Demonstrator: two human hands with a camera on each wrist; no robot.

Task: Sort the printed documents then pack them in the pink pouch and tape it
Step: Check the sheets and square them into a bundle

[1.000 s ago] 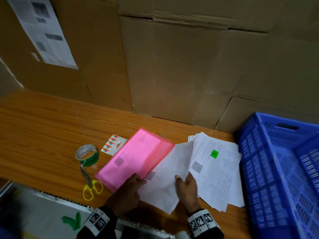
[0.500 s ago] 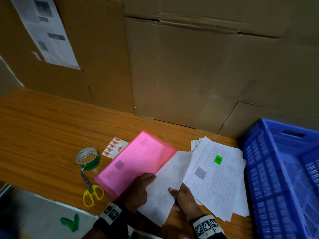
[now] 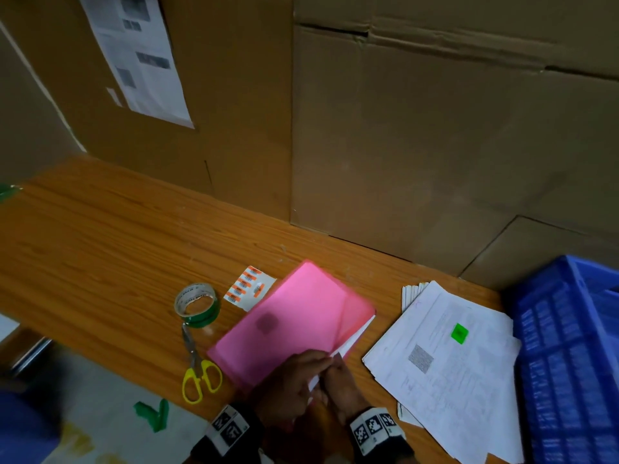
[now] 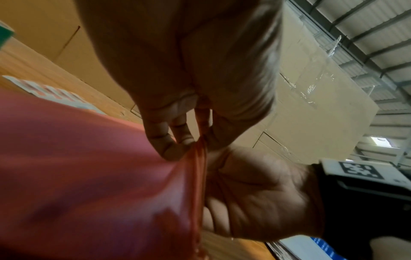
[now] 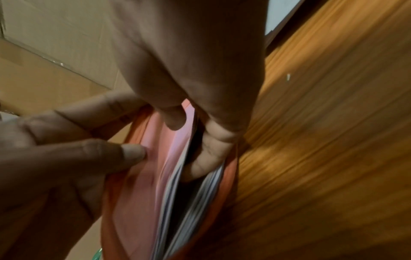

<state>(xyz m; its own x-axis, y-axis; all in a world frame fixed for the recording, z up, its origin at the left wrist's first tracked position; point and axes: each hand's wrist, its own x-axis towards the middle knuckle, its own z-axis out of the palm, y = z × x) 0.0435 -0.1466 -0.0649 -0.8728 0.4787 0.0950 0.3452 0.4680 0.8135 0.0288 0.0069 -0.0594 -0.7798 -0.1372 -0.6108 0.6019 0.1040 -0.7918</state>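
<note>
Papers inside pink pouch, wrist-view only

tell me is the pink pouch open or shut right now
Open. The left hand pinches the upper edge of the pink pouch apart, and white sheets sit in the gap with the right hand fingers tucked among them.

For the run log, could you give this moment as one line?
stage: packing | left hand: pinches pink pouch | right hand: feeds papers inside | tape: untouched
</note>
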